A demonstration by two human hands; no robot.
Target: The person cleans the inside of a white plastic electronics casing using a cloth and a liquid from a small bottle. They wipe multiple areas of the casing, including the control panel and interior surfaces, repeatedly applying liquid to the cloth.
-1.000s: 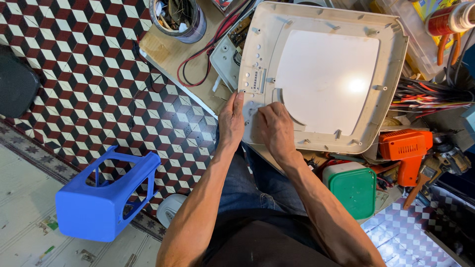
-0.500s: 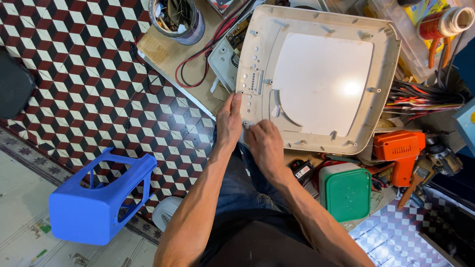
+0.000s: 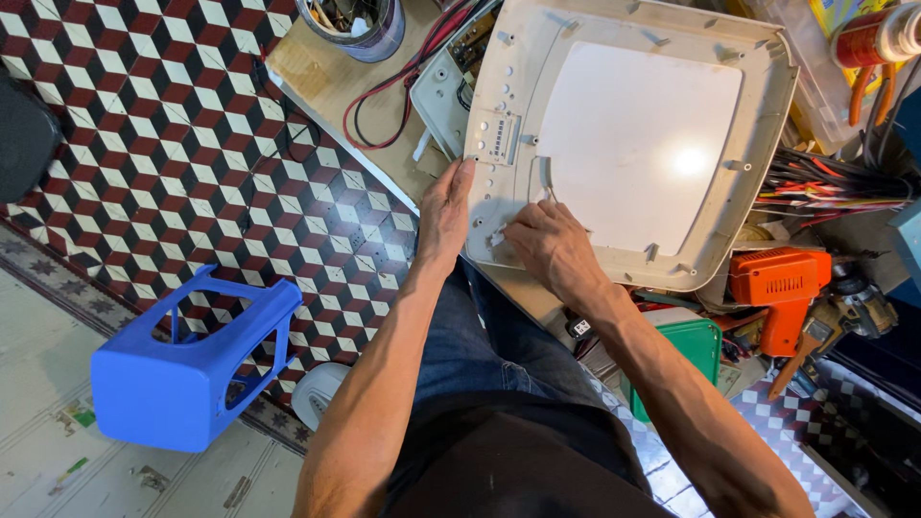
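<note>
A large beige plastic cover panel [image 3: 624,144] with a white square middle lies on a wooden board [image 3: 331,82]. My left hand [image 3: 443,216] rests flat against the panel's near left edge, fingers together, steadying it. My right hand [image 3: 549,245] sits on the panel's near corner with fingertips pinched around a small white piece [image 3: 497,237] there. A strip of small buttons and holes [image 3: 499,139] runs along the panel's left side, just beyond my left fingertips.
A blue plastic stool [image 3: 192,360] lies tipped on the patterned tile floor at left. A pot of tools [image 3: 355,24] and red wires [image 3: 398,91] sit on the board. An orange power drill [image 3: 782,288], a green box [image 3: 686,350] and bundled cables [image 3: 825,187] crowd the right.
The view has shifted slightly. Both hands stay at the panel's near left corner; my right fingers have closed in on the small white piece.
</note>
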